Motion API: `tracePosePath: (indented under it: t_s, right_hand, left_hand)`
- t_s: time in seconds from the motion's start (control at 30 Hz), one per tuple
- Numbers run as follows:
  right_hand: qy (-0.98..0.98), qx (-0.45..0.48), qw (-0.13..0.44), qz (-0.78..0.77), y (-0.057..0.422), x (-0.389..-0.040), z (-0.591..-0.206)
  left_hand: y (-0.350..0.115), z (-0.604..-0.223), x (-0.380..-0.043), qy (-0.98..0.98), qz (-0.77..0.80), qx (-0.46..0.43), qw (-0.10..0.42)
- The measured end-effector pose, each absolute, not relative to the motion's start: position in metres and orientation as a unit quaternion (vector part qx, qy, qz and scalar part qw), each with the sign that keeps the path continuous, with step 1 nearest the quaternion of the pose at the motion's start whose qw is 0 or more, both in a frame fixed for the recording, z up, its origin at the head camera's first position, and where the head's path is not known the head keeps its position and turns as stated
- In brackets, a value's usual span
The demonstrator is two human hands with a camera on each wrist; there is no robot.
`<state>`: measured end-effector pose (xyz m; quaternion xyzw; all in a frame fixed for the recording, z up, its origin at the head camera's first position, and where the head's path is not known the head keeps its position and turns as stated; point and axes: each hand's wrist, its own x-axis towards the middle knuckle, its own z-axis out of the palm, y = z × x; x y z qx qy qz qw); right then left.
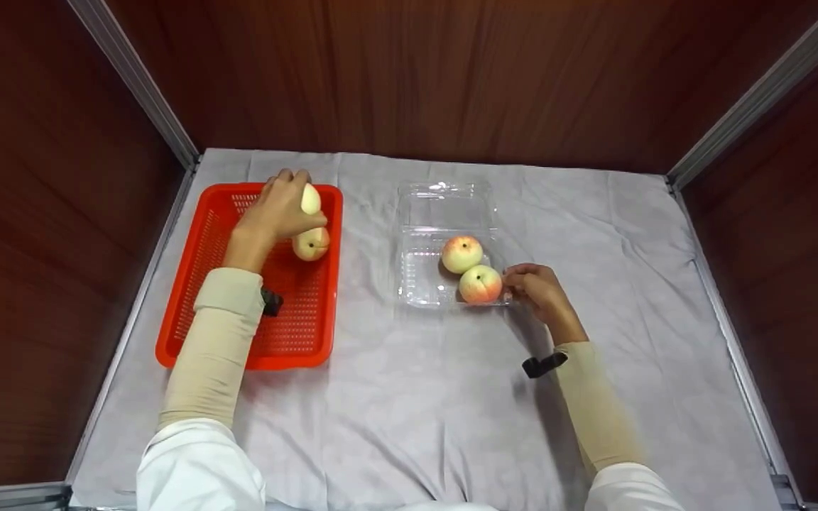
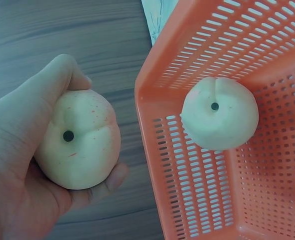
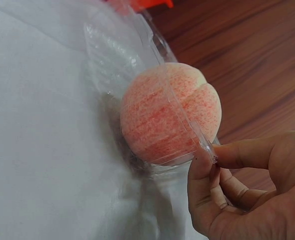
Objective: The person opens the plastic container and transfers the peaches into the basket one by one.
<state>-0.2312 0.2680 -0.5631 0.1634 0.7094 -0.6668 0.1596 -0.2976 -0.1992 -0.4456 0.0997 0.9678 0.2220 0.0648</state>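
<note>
"Any glare?"
"Glints on the box lid (image 1: 446, 207), near the far edge of the cloth (image 1: 395, 397)."
"Shadows?"
"Soft, beside the right arm (image 1: 597, 408)."
"Colour?"
"Hazy, bluish in the left wrist view."

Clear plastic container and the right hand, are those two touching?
Touching. The right wrist view shows it plainly: the right hand pinches the edge of the clear plastic container.
</note>
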Motion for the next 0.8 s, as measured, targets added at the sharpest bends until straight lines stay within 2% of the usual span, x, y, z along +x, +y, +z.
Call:
tracePosePath:
  t_s: [0.47,0.8]
  right_hand:
    - [0.692,0.164,0.180,-0.680,0.272,-0.235,-0.560]
    - [0.704,0.171,0.168,-0.668,0.267,-0.232,-0.559]
  left_hand:
    - [-0.208,-0.449,-0.301,0.968,0.225,0.079,0.082]
    - [-0.219,-0.454,-0.299,0.967,0.227,0.075,0.085]
